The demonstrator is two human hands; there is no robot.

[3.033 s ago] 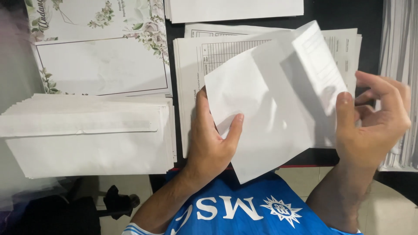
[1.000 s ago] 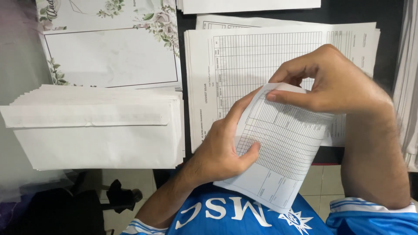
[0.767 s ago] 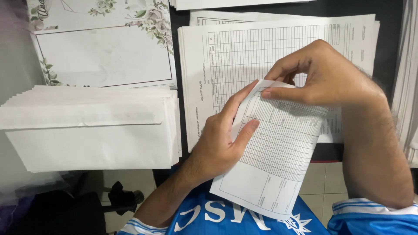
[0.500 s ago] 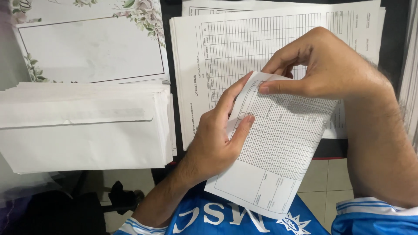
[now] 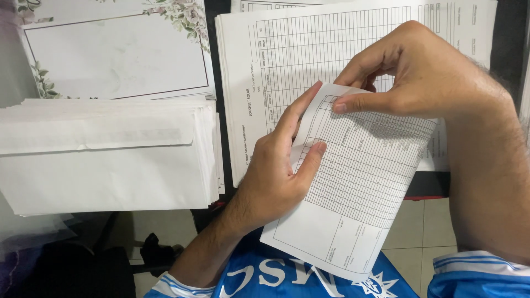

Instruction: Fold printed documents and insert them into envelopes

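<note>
A folded printed form (image 5: pixel 359 187), ruled with a grid of lines, sits at the centre and lower right of the frame, held clear of the desk (image 5: pixel 218 16) and tilted so its lower corner hangs over the person's blue shirt (image 5: pixel 276 278). The left hand (image 5: pixel 276 176) grips its left edge, thumb on top and fingers curled behind, which steadies the sheet from the side. The right hand (image 5: pixel 419 77) is closed over the top edge, forefinger laid flat along it and thumb tucked under, a pinch that presses the fold tight. Both hands are thus closed on the same paper, one bracing and one creasing. Behind them, in the upper middle of the frame, lies a stack of flat forms (image 5: pixel 265 72) of the same kind, near at hand for picking. At the left, a thick pile of white envelopes (image 5: pixel 105 160) rests with flaps up, and above it a floral-bordered sheet (image 5: pixel 116 55) lies flat
</note>
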